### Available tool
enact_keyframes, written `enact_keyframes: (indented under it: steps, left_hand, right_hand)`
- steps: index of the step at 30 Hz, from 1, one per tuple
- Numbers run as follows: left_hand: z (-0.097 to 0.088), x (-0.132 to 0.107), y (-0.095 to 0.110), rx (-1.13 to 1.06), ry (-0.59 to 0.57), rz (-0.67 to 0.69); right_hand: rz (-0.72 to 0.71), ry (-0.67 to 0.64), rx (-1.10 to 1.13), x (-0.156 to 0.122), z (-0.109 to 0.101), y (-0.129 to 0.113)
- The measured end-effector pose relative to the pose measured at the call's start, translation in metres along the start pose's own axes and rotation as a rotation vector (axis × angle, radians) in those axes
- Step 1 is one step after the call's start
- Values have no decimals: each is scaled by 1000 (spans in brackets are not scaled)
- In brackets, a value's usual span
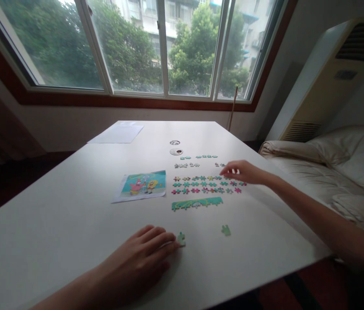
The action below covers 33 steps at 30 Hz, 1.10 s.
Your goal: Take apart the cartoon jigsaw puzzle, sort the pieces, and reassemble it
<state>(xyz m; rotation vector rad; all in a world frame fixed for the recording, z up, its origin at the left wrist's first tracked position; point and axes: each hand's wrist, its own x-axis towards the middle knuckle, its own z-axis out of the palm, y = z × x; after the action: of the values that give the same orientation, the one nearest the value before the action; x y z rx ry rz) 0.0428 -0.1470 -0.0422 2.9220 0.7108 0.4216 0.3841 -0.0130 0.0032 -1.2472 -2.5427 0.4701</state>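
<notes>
On the white table (81,224), my left hand (146,254) lies low with its thumb and fingertips closed at the edge of a pale green puzzle piece (182,239). Another green puzzle piece (226,230) sits alone to the right. My right hand (241,170) reaches over the right side of the rows of loose puzzle pieces (203,184). Its fingers are bent and drawn together at the tips; whether a piece is between them is too small to see. In front of those rows lies a joined puzzle strip (197,203), green and yellow, with a knobbed lower edge.
Left of the rows lies a printed cartoon picture (144,184). Smaller rows of pieces (186,165) and two round, silvery items (175,151) are farther back. White paper (117,133) rests at the far left. A pale sofa (330,172) stands beyond the table's right edge.
</notes>
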Motion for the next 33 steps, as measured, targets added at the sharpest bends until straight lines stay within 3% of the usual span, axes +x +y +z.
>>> enact_keyframes:
  steps: [3, 7, 12, 18, 21, 24, 29, 33]
  left_hand:
    - [-1, 0, 2, -12, 1, -47]
    - [0, -2, 0, -34, -5, -101]
    - [2, -3, -3, -33, -18, -108]
    - [2, -3, 0, 9, 3, -103]
    - [3, -5, 1, 13, 21, -104]
    - [3, -7, 0, 10, 3, -101]
    - [4, -7, -3, 2, -30, -109]
    - [6, -7, -3, 13, -25, -109]
  right_hand:
    - [228, 38, -191, 47, -9, 48]
    - [321, 71, -220, 90, -1, 88]
    - [404, 82, -223, 112, 11, 100]
    - [451, 65, -167, 110, 3, 95]
    - [416, 97, -119, 104, 1, 78]
    - [323, 95, -31, 92, 12, 41]
    - [-78, -234, 357, 37, 45, -52]
    - [-125, -289, 327, -6, 63, -97]
